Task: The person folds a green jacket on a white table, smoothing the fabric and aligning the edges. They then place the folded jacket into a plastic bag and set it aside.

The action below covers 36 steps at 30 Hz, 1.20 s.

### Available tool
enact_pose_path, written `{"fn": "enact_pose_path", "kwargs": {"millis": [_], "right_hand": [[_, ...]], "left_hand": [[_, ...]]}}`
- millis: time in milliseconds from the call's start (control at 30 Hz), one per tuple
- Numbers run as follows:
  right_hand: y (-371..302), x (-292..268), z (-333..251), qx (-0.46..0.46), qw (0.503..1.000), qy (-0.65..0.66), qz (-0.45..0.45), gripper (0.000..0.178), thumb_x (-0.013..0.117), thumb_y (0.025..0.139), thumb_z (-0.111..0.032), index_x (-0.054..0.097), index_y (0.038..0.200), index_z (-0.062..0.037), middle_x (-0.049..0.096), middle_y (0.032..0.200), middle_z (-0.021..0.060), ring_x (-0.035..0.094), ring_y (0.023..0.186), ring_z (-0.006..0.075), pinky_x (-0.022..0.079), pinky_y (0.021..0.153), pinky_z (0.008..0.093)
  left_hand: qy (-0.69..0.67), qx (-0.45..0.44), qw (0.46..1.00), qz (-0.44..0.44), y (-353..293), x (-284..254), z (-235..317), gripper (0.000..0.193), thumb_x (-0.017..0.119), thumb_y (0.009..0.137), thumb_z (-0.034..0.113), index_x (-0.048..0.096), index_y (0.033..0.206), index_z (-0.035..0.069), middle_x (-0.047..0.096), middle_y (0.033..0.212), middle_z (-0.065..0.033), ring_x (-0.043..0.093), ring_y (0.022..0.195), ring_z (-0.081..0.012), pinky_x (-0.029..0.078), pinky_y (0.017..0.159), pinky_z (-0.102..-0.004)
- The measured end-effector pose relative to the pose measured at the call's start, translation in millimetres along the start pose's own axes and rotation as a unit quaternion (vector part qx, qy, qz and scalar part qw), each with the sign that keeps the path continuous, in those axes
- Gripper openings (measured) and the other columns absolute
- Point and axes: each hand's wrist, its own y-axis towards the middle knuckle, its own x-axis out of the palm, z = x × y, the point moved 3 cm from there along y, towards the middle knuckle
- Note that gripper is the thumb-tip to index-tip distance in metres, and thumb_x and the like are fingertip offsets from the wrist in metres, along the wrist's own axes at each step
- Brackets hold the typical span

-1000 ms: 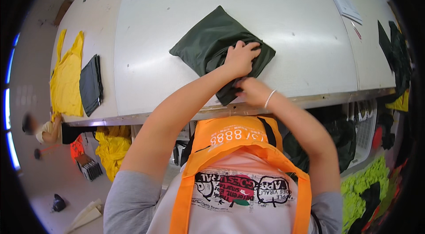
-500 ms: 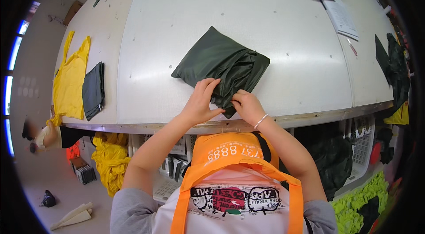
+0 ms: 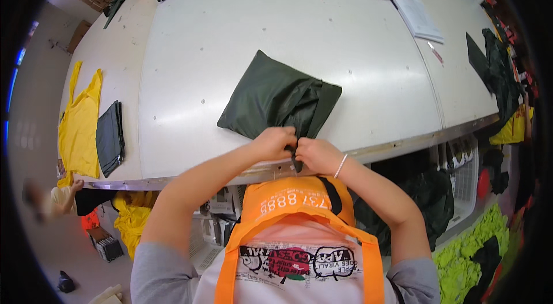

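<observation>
A dark green fabric bundle [image 3: 262, 93], squarish and flat like a cushion, lies at an angle on the pale table near its front edge. Loose folds gather on its right side and run down to a narrow end that reaches over the edge. My left hand [image 3: 275, 143] is closed on the cloth at this near end, its fingertips slightly blurred. Right beside it, my right hand [image 3: 317, 155] pinches the same end, with a beaded bracelet at the wrist. The two hands almost touch, and the fingertips partly hide the gripped cloth.
To the left on the table [image 3: 190, 56] lie a yellow apron-like piece [image 3: 82, 125] and a dark folded stack [image 3: 110, 138]. Papers [image 3: 419, 16] and a small cutter [image 3: 435, 52] are at the far right. White crates [image 3: 468, 174] stand below; another person [image 3: 63, 197] is at left.
My left hand has moved right and down, closing on the cloth beside my right hand. The bundle's narrow end is drawn nearer to me, past the table edge. The whole view has shifted slightly.
</observation>
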Motion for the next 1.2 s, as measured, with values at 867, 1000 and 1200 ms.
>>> {"fn": "enact_pose_path", "kwargs": {"millis": [867,1000,1200], "right_hand": [[-32.4,-7.6,24.3,0.207,0.934,0.026,0.291,0.012,0.062,0.079,-0.007,0.058,0.090,-0.0042,0.055,0.097,0.0115,0.058,0.080,0.0330,0.049,0.067,0.0394],[-18.3,-11.2,33.3,0.307,0.886,0.000,0.348,0.037,0.057,0.077,-0.004,0.049,0.112,-0.0051,0.050,0.107,0.0167,0.058,0.086,0.0376,0.050,0.070,0.0427],[0.1,-28.1,68.6,0.320,0.889,-0.091,0.314,0.020,0.054,0.079,-0.005,0.061,0.097,-0.0009,0.060,0.083,0.0142,0.061,0.074,0.0344,0.051,0.065,0.0420]], "left_hand": [[-0.042,-0.015,0.981,0.186,40.4,-29.1,20.7,0.047,0.068,0.074,0.001,0.054,0.119,0.002,0.058,0.109,-0.0165,0.055,0.104,-0.0338,0.046,0.088,-0.0393],[0.140,-0.053,0.971,0.188,63.8,-25.4,8.3,0.062,0.067,0.078,0.015,0.041,0.130,-0.006,0.038,0.139,-0.0229,0.038,0.128,-0.0354,0.031,0.107,-0.0418],[0.246,-0.052,0.960,0.126,87.9,27.0,-2.5,0.051,0.053,0.085,0.021,0.045,0.129,-0.005,0.038,0.139,-0.0233,0.029,0.135,-0.0320,0.021,0.110,-0.0490]]}}
